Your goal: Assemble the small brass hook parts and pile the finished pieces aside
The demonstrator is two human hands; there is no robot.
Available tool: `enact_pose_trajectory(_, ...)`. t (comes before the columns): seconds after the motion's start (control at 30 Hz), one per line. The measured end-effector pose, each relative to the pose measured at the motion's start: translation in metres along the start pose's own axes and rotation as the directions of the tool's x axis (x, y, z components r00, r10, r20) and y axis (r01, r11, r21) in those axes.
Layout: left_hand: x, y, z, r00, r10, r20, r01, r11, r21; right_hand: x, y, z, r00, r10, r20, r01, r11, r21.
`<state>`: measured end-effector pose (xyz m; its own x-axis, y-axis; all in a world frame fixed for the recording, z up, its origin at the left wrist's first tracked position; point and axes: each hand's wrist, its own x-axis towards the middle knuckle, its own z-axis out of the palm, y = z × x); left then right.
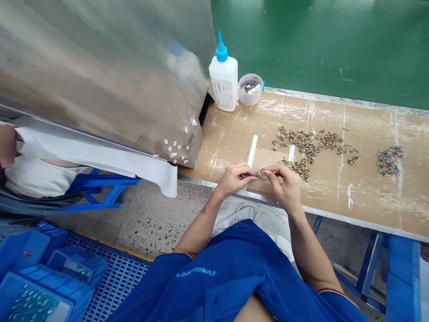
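1. My left grip [234, 180] and my right grip [282, 187] are both closed, their fingertips pinching a small brass piece [260, 174] between them, at about the middle of the front edge of the surface. It seems to carry a pale ring, though it is too small to tell exactly.
2. The surface [368, 201] is cardboard under clear film, with a metal front rim.
3. Just beyond my right grip lies a scattered heap of brass fittings [306, 145]; farther right sits a smaller pile of bluish fittings [388, 161].
4. At the back stand a white squeeze bottle [223, 78] with a blue nozzle and a round tub [250, 89], before a green wall [318, 44].
5. To my left rises a steel panel [100, 67], with a co-worker's arm [7, 145] past it. Below lie a speckled terrazzo floor [161, 219] and blue crates [43, 290].
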<state>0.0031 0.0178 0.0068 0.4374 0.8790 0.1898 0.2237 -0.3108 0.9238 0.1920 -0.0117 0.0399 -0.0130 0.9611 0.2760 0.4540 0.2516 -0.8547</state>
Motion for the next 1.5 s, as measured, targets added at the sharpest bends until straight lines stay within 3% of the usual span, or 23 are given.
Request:
enact_pose_trajectory(0.5, 0.000, -0.001, -0.001, 1.000, 0.013, 0.002, -0.013, 1.000, 0.018, -0.001, 0.000, 0.002, 0.999, -0.039, 0.005, 0.039, 0.999, 0.014)
enact_pose_trajectory(0.73, 0.000, -0.002, -0.001, 0.999, 0.030, -0.024, -0.031, 0.998, -0.058, -0.001, 0.008, -0.009, 0.987, 0.006, -0.158, 0.001, 0.999, 0.044)
enact_pose_trajectory(0.93, 0.000, -0.004, -0.002, 0.999, 0.022, -0.026, -0.024, 0.997, -0.071, 0.003, 0.013, -0.009, 0.996, -0.094, 0.005, 0.094, 0.993, -0.069)
enact_pose_trajectory(1.13, 0.000, -0.004, -0.001, 0.999, 0.030, -0.041, -0.034, 0.994, -0.102, 0.004, 0.014, -0.011, 0.988, -0.148, 0.044, 0.153, 0.971, -0.183)
enact_pose_trajectory(1.3, 0.001, -0.004, -0.002, 0.999, 0.032, -0.036, -0.035, 0.994, -0.102, 0.004, 0.012, -0.015, 0.978, -0.159, 0.138, 0.183, 0.966, -0.181)
enact_pose_trajectory(1.5, 0.000, -0.003, -0.002, 0.999, 0.005, -0.035, -0.008, 0.996, -0.089, 0.003, 0.013, -0.007, 0.984, -0.157, 0.088, 0.172, 0.965, -0.200)
